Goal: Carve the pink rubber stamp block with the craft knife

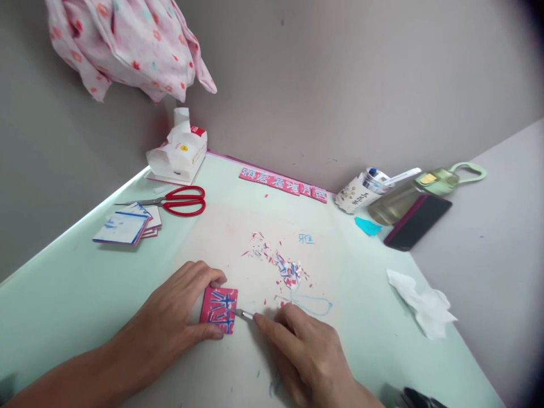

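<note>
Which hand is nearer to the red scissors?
Left. The left hand holds the pink card just below the red scissors, while the right hand with the knife lies farther right and lower.

Home craft corner: scissors (178,200), tissue box (178,154), paper scraps (278,262) (floral cloth (127,42) overhead).
</note>
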A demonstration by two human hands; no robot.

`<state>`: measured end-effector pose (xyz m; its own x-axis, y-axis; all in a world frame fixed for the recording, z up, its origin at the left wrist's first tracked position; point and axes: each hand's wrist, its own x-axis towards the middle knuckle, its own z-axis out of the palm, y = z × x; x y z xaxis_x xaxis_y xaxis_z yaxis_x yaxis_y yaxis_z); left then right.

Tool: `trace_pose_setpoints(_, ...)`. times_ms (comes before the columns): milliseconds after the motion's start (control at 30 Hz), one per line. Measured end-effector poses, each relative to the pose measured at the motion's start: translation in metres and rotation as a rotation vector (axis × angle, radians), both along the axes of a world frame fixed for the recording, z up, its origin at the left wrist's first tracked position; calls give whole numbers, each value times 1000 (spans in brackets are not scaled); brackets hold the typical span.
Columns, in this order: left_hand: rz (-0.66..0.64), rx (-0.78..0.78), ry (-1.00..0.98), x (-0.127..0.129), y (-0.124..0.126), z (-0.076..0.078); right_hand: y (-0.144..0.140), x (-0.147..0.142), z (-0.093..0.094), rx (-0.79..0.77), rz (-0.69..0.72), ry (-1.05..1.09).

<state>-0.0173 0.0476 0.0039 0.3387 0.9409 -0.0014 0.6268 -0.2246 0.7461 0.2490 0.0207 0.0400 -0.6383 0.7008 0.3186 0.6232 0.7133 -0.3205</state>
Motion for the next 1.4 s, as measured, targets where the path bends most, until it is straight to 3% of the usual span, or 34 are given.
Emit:
trace_pose_setpoints(333,3,-33,-13,5,-1,12,-1,-3,-5,2,-26,8)
trace_pose_setpoints(833,-65,4,-23,3,3,8,-3,-1,-15,101,-6,-8)
trace_pose_setpoints(1133,-60,12,-49,3,0,8,-3,-7,-6,130,-14,-77)
trace_pose_setpoints(1400,-70,-2,-34,2,0,9,-5,-5,-9,117,-33,-70)
